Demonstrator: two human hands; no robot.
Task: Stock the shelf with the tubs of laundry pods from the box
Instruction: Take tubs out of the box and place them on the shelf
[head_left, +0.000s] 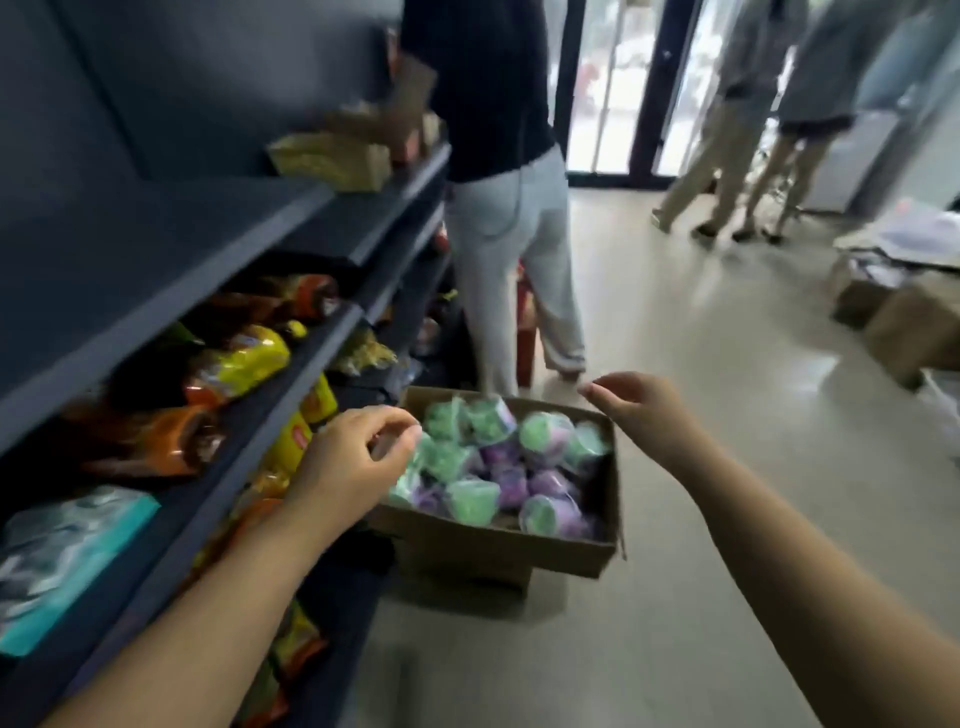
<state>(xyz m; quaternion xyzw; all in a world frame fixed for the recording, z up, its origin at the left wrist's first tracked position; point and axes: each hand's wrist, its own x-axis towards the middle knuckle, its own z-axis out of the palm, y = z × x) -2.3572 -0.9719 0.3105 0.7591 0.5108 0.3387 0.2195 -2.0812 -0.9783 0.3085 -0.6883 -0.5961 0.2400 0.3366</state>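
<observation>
An open cardboard box (498, 545) stands on the floor beside the dark shelving unit (171, 249). It is filled with several clear tubs of laundry pods (470, 499), green and purple. My left hand (353, 457) hovers over the box's left edge with fingers loosely curled, holding nothing. Over the box's far right corner my right hand (644, 410) also hangs loosely curled with nothing in it. The upper shelf board in front of me is bare.
Lower shelves hold snack bags (239, 364) and a teal pack (78, 551). A person in light trousers (514, 249) stands just beyond the box at the shelf. Two more people (743, 156) stand near the glass doors. Cardboard boxes (904, 322) sit at the right.
</observation>
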